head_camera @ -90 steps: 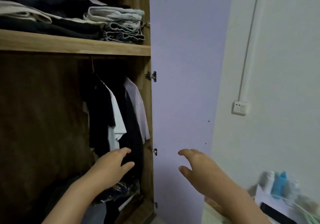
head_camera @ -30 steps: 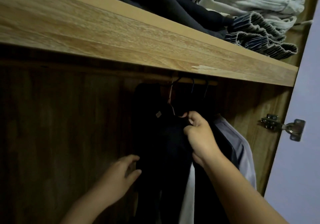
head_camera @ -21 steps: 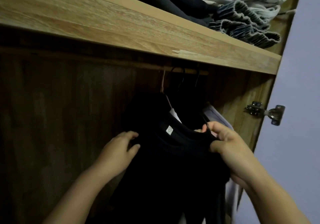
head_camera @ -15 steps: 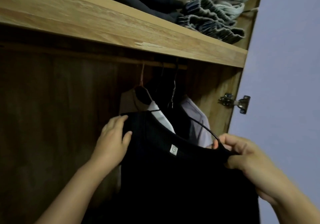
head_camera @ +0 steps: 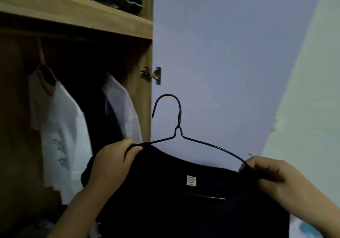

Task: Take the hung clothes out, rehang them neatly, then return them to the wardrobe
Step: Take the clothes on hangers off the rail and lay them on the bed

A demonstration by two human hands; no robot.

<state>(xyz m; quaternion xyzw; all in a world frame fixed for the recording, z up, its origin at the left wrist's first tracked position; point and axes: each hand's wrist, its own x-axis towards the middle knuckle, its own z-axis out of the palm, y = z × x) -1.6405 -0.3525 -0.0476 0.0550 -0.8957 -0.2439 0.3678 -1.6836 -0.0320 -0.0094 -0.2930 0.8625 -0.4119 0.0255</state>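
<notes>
Head view: left hand (head_camera: 112,162) and right hand (head_camera: 272,179) each clamp a shoulder of the black shirt (head_camera: 193,204) on its wire hanger (head_camera: 176,127) — open door panel (head_camera: 220,53) beyond the grip; shirt's hem cut off below.

Dark gap between white shirt (head_camera: 62,127) and pale shirt (head_camera: 119,107)

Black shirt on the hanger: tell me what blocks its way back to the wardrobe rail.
Nothing visible. Both hands hold the black shirt outside the wardrobe; a dark gap lies between the two white shirts.
</notes>
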